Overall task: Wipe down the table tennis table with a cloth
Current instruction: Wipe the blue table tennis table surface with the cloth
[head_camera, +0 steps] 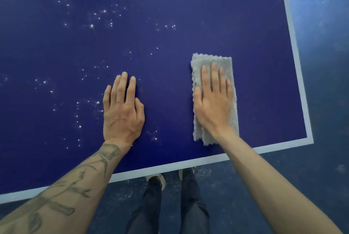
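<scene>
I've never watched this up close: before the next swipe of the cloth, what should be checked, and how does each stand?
1. Cloth flat under the right hand: ok.
2. Left hand flat on the table: ok.
3. White specks wiped off the table: not ok.
4. Left hand out of the cloth's leftward path: not ok.
5. Cloth underside clean: cannot tell.

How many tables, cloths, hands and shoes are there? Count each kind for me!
Dark blue table tennis table with pale edge line: 1
Grey fluffy cloth: 1
Bare hands: 2, left hand flat on the table, right hand flat on the cloth
Shoes: 2, left shoe and right shoe
Total: 6
White specks: too many to count
</scene>
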`<state>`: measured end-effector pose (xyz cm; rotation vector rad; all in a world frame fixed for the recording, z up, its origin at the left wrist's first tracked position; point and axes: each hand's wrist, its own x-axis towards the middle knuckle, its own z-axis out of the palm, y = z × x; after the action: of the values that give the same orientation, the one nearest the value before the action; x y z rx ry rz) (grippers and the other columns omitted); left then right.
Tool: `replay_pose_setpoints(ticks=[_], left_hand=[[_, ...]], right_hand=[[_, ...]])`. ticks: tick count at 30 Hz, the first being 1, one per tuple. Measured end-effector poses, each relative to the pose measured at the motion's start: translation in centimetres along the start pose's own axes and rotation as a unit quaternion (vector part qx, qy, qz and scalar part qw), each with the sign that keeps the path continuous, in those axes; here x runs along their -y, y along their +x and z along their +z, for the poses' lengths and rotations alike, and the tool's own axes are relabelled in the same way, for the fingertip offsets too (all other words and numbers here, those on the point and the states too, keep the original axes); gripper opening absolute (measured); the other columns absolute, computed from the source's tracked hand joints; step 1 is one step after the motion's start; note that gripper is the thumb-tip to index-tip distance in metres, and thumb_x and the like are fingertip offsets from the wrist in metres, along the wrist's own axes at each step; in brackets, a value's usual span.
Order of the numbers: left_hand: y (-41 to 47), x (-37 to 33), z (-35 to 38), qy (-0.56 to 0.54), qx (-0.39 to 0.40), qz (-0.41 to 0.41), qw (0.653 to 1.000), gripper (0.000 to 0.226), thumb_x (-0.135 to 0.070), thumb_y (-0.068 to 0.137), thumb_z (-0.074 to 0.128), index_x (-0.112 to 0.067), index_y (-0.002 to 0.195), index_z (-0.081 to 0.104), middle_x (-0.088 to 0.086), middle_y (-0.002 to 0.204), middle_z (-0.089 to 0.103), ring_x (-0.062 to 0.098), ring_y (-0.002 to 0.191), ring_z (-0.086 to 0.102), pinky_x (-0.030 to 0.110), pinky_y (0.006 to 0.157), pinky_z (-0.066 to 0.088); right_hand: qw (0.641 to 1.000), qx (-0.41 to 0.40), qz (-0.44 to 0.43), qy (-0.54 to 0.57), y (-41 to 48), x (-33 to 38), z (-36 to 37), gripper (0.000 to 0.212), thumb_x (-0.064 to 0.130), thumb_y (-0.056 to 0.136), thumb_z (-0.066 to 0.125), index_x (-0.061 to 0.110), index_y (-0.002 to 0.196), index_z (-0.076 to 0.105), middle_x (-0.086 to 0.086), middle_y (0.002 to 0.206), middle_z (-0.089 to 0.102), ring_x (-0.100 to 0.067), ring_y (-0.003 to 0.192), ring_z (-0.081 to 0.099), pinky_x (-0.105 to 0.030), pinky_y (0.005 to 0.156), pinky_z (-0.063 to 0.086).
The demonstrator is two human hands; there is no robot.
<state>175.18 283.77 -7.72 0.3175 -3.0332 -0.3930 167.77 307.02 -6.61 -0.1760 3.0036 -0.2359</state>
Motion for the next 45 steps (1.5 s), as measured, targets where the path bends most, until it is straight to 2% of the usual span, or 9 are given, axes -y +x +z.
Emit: replay_pose_setpoints(ticks=[4, 9, 13, 17, 24, 31, 34, 39, 45], left_hand=[[0.0, 0.0, 0.0, 0.006, -0.001, 0.001, 1.000, 0.057, -0.020, 0.106, 0.036, -0.008, 0.162, 0.034, 0.012, 0.172, 0.027, 0.027, 0.161, 0.022, 0.049, 0.132, 0.015], [0.0, 0.0, -0.2, 0.003, 0.000, 0.005, 1.000, 0.057, -0.020, 0.106, 0.035, -0.007, 0.162, 0.034, 0.013, 0.172, 0.027, 0.028, 0.161, 0.023, 0.050, 0.132, 0.016], [0.0, 0.0, -0.2, 0.005, 0.011, 0.002, 1.000, 0.057, -0.023, 0.107, 0.032, -0.007, 0.162, 0.034, 0.013, 0.172, 0.026, 0.028, 0.161, 0.022, 0.051, 0.132, 0.016], [0.0, 0.1, -0.1, 0.005, 0.017, 0.003, 1.000, 0.058, -0.024, 0.107, 0.032, -0.008, 0.162, 0.033, 0.012, 0.172, 0.026, 0.028, 0.161, 0.021, 0.051, 0.132, 0.016], [0.1, 0.3, 0.4, -0.003, 0.002, 0.008, 1.000, 0.057, -0.021, 0.107, 0.035, -0.007, 0.162, 0.034, 0.013, 0.171, 0.027, 0.028, 0.161, 0.023, 0.052, 0.131, 0.018], [-0.1, 0.4, 0.5, -0.001, 0.013, 0.000, 1.000, 0.058, -0.022, 0.106, 0.035, -0.008, 0.162, 0.034, 0.011, 0.172, 0.027, 0.027, 0.161, 0.022, 0.051, 0.132, 0.017], [-0.1, 0.5, 0.8, 0.012, 0.012, 0.002, 1.000, 0.058, -0.021, 0.106, 0.033, -0.008, 0.163, 0.033, 0.009, 0.173, 0.024, 0.026, 0.161, 0.021, 0.051, 0.131, 0.018], [0.4, 0.0, -0.1, 0.018, 0.024, 0.001, 1.000, 0.055, -0.021, 0.107, 0.032, -0.005, 0.160, 0.037, 0.011, 0.171, 0.027, 0.029, 0.160, 0.026, 0.050, 0.131, 0.018], [4.0, -0.1, -1.8, -0.003, 0.024, -0.025, 0.999, 0.055, -0.021, 0.107, 0.039, -0.002, 0.158, 0.041, 0.014, 0.169, 0.031, 0.032, 0.154, 0.035, 0.051, 0.129, 0.025]], right_hand=[[0.997, -0.029, 0.062, 0.030, 4.1, 6.7, 1.2, 0.066, 0.040, 0.110, 0.023, 0.020, 0.171, 0.007, -0.007, 0.179, 0.001, -0.027, 0.165, -0.001, -0.051, 0.132, 0.004], [0.984, 0.001, -0.178, 0.004, -2.2, 7.0, 2.2, 0.063, 0.039, 0.112, 0.032, 0.020, 0.170, 0.018, -0.004, 0.179, 0.009, -0.023, 0.165, 0.004, -0.049, 0.133, 0.013], [0.999, 0.013, -0.040, -0.010, -0.7, 1.2, 0.5, 0.065, 0.042, 0.110, 0.025, 0.025, 0.171, 0.010, 0.000, 0.179, 0.004, -0.020, 0.165, 0.002, -0.050, 0.133, 0.010], [0.995, -0.020, 0.096, 0.029, 5.7, 4.5, 0.1, 0.067, 0.043, 0.108, 0.017, 0.023, 0.171, 0.004, -0.004, 0.179, -0.001, -0.024, 0.165, -0.003, -0.050, 0.133, 0.002], [0.985, 0.013, -0.171, 0.010, 0.5, 7.0, 1.5, 0.063, 0.039, 0.111, 0.032, 0.021, 0.170, 0.018, -0.003, 0.179, 0.009, -0.021, 0.165, 0.004, -0.048, 0.133, 0.011], [0.999, -0.006, 0.039, 0.014, 8.7, 2.5, -1.0, 0.066, 0.038, 0.111, 0.029, 0.022, 0.171, 0.006, -0.003, 0.179, 0.000, -0.023, 0.165, -0.002, -0.048, 0.133, 0.002], [0.999, -0.015, 0.002, 0.028, 11.5, 6.9, 0.0, 0.067, 0.038, 0.111, 0.028, 0.019, 0.171, 0.007, -0.007, 0.179, 0.000, -0.027, 0.165, -0.001, -0.049, 0.133, 0.003], [0.977, 0.012, -0.209, 0.026, 7.1, 7.2, 0.7, 0.064, 0.038, 0.110, 0.034, 0.019, 0.170, 0.020, -0.005, 0.178, 0.010, -0.024, 0.165, 0.006, -0.047, 0.133, 0.010], [0.997, 0.024, -0.068, 0.004, 13.3, 1.6, -1.5, 0.067, 0.042, 0.108, 0.023, 0.023, 0.171, 0.009, -0.002, 0.179, 0.002, -0.021, 0.165, 0.001, -0.048, 0.133, 0.007]])
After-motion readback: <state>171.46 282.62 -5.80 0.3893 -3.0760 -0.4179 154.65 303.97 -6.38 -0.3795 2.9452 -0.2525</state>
